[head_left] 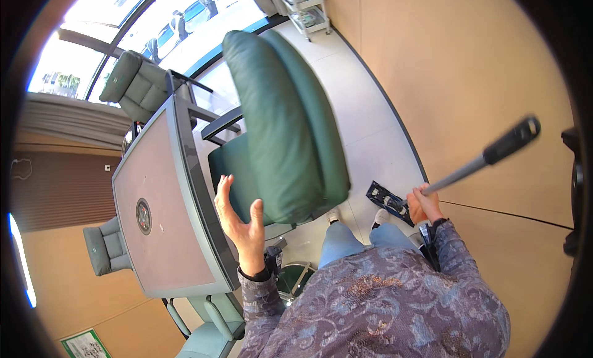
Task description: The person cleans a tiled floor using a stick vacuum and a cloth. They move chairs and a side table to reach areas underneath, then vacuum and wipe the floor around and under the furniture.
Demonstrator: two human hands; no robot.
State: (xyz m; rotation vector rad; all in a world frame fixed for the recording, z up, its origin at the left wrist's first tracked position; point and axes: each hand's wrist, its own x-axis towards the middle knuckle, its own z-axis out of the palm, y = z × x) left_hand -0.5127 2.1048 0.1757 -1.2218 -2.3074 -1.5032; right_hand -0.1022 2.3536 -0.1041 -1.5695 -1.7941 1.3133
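My right hand [424, 205] is closed around the grey pole of a long-handled flat mop [458, 173]. The pole's black end grip [512, 139] points up and to the right. Down by my feet, the dark mop head [387, 198] lies on the pale tiled floor close to the wall. My left hand [241, 219] holds nothing; its thumb and fingers are spread. It appears in front of the seat and backrest of a green leather armchair [287, 126], and I cannot tell whether it touches the chair.
A square table [162, 191] with a round centre dial stands left of the green armchair. Grey armchairs [139, 82] and a pale green chair [208, 332] surround it. A round-based stand [294, 277] is near my left side. A wheeled white cart [308, 15] stands by the wall [440, 80].
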